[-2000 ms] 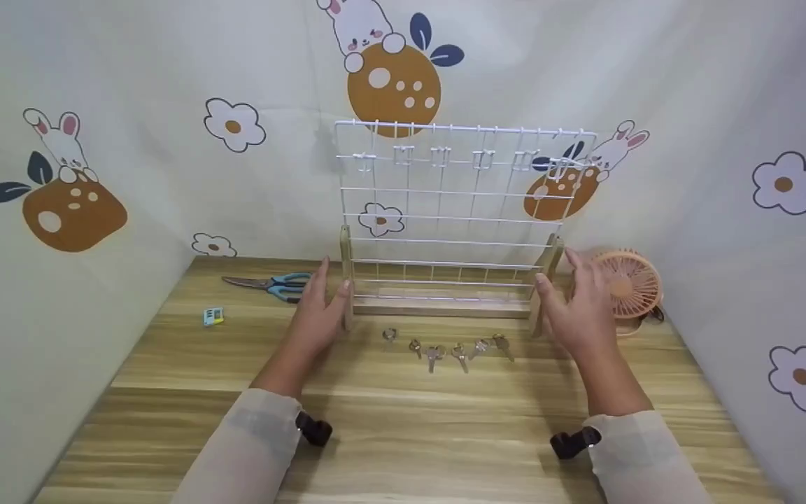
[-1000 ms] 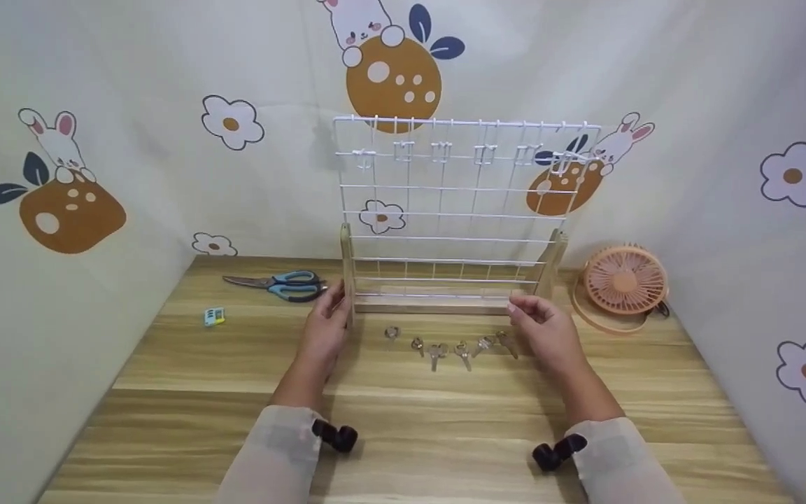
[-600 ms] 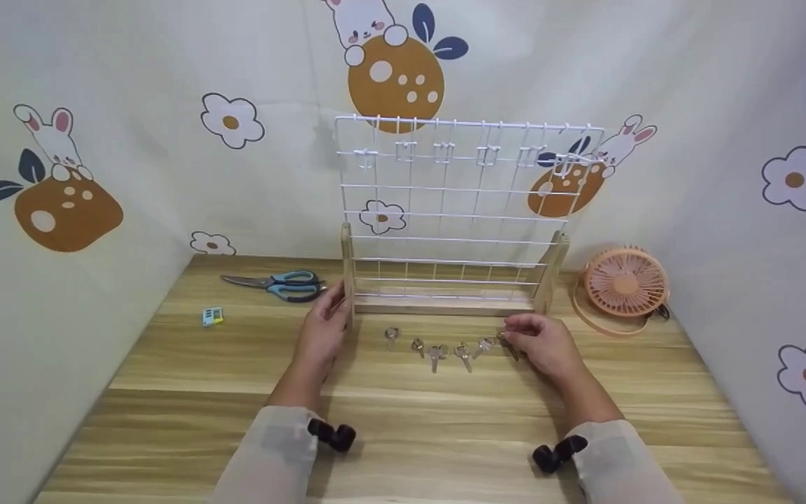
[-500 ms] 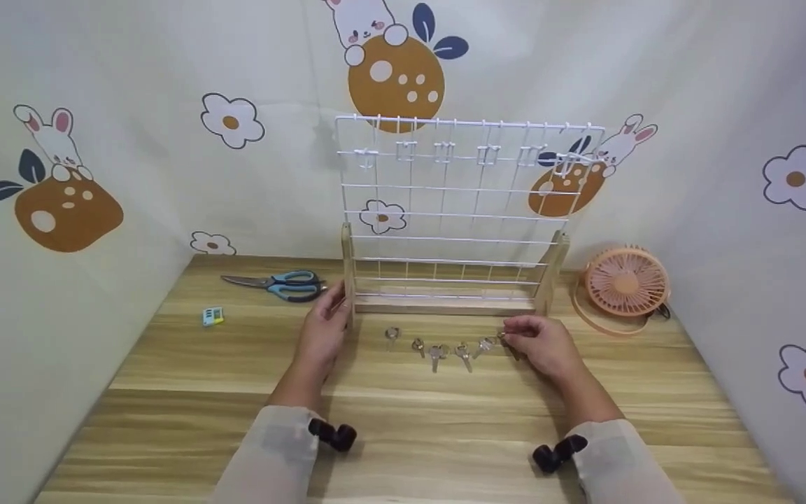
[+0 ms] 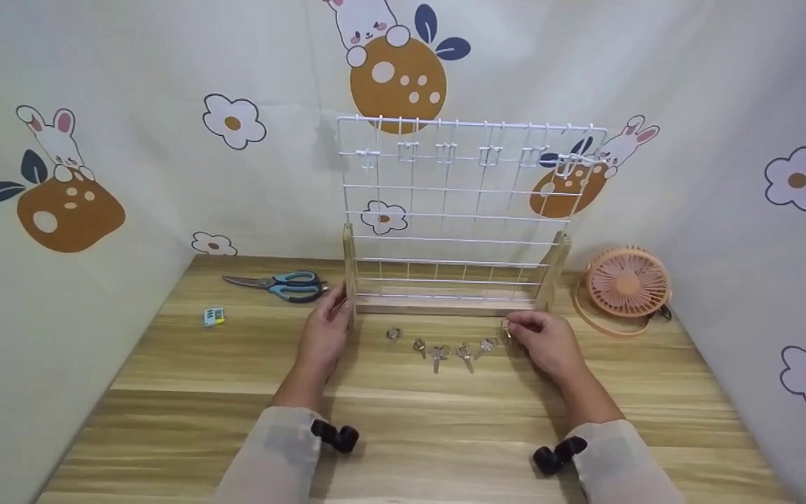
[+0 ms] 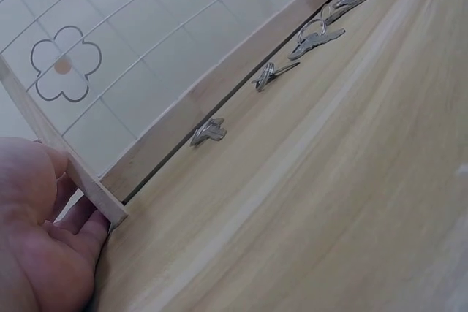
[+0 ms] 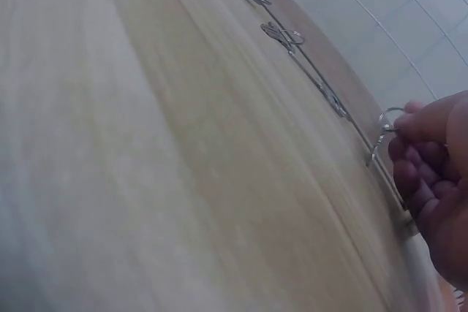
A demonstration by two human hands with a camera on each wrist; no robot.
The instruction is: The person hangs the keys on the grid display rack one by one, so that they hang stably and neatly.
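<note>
A white wire grid rack (image 5: 445, 307) stands upright on a wooden base, with several small white hooks (image 5: 490, 155) near its top. My left hand (image 5: 322, 332) holds the rack's left wooden upright (image 6: 95, 191) low down, fingers around its outer side. Just before the rack's right end, my right hand (image 5: 551, 346) pinches a key (image 7: 375, 150) by its ring between thumb and forefinger. That key hangs tilted close over the table. More keys with rings, such as one key (image 5: 436, 355) in the middle, lie in a loose row in front of the base.
Blue-handled scissors (image 5: 294, 286) lie left of the rack, near a small blue-and-white object (image 5: 214, 316). An orange fan (image 5: 628, 283) stands right of the rack. Behind the wooden table (image 5: 431, 434) hangs a printed curtain (image 5: 270, 189).
My left hand has settled on the left upright. My right hand has left the right upright, come inward to the rightmost key and lifted it by its ring.
</note>
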